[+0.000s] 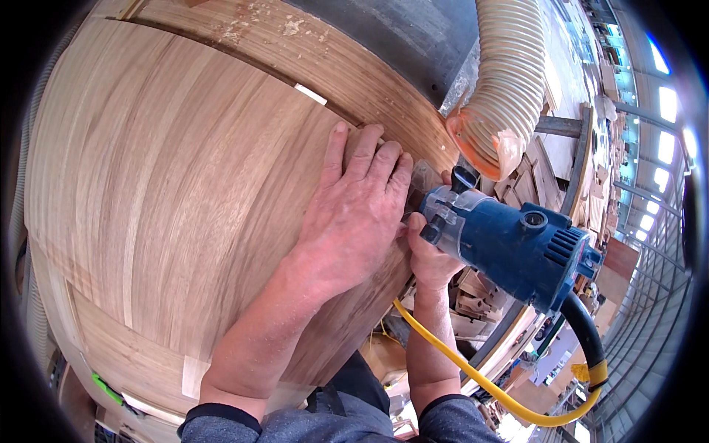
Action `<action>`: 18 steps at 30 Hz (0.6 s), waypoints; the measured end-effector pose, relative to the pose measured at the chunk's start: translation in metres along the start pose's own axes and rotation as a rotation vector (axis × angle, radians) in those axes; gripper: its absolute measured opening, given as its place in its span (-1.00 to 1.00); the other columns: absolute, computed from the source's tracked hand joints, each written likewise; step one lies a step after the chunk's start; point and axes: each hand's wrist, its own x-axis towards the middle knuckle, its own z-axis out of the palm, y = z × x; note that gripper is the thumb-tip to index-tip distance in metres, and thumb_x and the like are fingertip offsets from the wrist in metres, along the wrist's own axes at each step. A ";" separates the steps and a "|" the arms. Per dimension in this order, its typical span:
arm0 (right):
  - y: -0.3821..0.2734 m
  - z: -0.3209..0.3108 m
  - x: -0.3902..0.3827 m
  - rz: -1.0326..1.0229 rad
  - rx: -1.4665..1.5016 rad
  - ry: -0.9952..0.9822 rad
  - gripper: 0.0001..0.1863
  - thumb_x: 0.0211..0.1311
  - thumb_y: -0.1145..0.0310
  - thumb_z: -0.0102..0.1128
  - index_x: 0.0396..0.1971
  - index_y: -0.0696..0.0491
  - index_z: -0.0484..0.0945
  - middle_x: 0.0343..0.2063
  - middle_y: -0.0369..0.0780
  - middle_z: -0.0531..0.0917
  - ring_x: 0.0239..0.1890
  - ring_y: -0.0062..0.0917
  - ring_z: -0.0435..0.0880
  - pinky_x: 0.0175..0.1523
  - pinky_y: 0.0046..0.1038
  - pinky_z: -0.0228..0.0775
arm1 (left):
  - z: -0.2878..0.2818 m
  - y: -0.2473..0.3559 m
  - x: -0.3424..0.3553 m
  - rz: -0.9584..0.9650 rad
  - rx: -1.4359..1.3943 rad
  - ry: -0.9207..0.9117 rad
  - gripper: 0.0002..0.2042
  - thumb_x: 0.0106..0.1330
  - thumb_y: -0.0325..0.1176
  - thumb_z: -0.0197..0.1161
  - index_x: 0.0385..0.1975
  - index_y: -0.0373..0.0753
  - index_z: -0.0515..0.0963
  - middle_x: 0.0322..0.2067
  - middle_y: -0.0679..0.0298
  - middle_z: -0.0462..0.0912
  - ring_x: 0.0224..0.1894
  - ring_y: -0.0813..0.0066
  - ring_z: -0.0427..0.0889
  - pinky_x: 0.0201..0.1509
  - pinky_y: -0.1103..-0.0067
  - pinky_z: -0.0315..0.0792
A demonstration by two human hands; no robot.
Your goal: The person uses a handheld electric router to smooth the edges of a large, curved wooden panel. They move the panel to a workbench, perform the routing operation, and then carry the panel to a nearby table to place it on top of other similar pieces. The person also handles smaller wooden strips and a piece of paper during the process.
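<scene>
A large pale wooden panel [170,170] with striped grain fills the left and middle of the view. My left hand [351,210] lies flat on its right part, fingers stretched toward the far edge. At the panel's right edge my right hand [432,258] grips a blue trim router [509,236] by its clear base. The router lies on its side, with its base against the panel edge and its motor end pointing right. Its bit is hidden behind my left hand. A black cord sleeve leads into a yellow power cord [509,399] that loops below.
A ribbed dust hose [509,66] hangs just beyond the router, its orange-stained mouth near the panel's corner. Behind the panel runs a wooden board [354,81] beside a dark flat surface [399,37]. Wood offcuts [480,303] lie piled beneath the router. A green-handled tool [107,387] is at lower left.
</scene>
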 end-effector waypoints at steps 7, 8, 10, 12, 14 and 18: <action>-0.001 0.002 0.002 0.045 0.094 0.032 -0.09 -0.08 0.40 0.59 0.27 0.09 0.20 -0.15 -0.26 0.58 -0.08 -0.50 0.62 0.11 -0.38 0.48 | 0.002 0.002 0.000 0.003 -0.003 0.037 -0.43 0.26 -0.22 0.26 0.23 -0.42 0.45 0.21 0.05 0.44 0.45 0.08 0.19 0.59 0.02 -0.18; 0.000 0.001 0.002 0.043 0.088 0.031 -0.09 -0.08 0.40 0.59 0.27 0.09 0.20 -0.16 -0.26 0.58 -0.09 -0.50 0.62 0.10 -0.38 0.48 | 0.002 0.002 0.000 0.003 -0.003 0.036 -0.44 0.27 -0.22 0.26 0.23 -0.42 0.45 0.21 0.05 0.45 0.45 0.08 0.19 0.59 0.02 -0.18; 0.001 0.004 0.001 0.049 0.099 0.051 -0.12 -0.06 0.34 0.60 0.26 0.12 0.26 -0.06 -0.20 0.59 -0.02 -0.47 0.61 0.16 -0.38 0.45 | 0.003 0.000 0.000 0.005 -0.007 0.042 -0.45 0.27 -0.23 0.25 0.23 -0.41 0.46 0.21 0.05 0.45 0.45 0.08 0.20 0.59 0.02 -0.18; 0.002 0.006 -0.002 0.063 0.147 0.092 -0.15 -0.01 0.21 0.63 0.24 0.20 0.36 0.14 -0.07 0.60 0.13 -0.42 0.59 0.28 -0.35 0.38 | 0.003 -0.001 0.000 0.006 -0.002 0.046 -0.46 0.28 -0.23 0.23 0.23 -0.41 0.46 0.21 0.05 0.45 0.45 0.09 0.20 0.59 0.02 -0.18; 0.003 0.006 -0.001 0.053 0.138 0.091 -0.15 -0.01 0.20 0.63 0.24 0.19 0.36 0.14 -0.07 0.60 0.12 -0.42 0.59 0.28 -0.35 0.38 | 0.003 0.000 0.000 0.007 0.009 0.046 -0.47 0.29 -0.24 0.21 0.22 -0.41 0.46 0.21 0.05 0.45 0.45 0.09 0.20 0.59 0.02 -0.18; 0.003 0.005 0.001 0.045 0.122 0.095 -0.16 -0.01 0.19 0.63 0.23 0.18 0.37 0.12 -0.07 0.62 0.11 -0.41 0.61 0.27 -0.36 0.39 | 0.005 0.000 0.000 0.005 0.014 0.044 -0.46 0.29 -0.23 0.24 0.23 -0.40 0.45 0.21 0.04 0.44 0.46 0.08 0.18 0.60 0.02 -0.18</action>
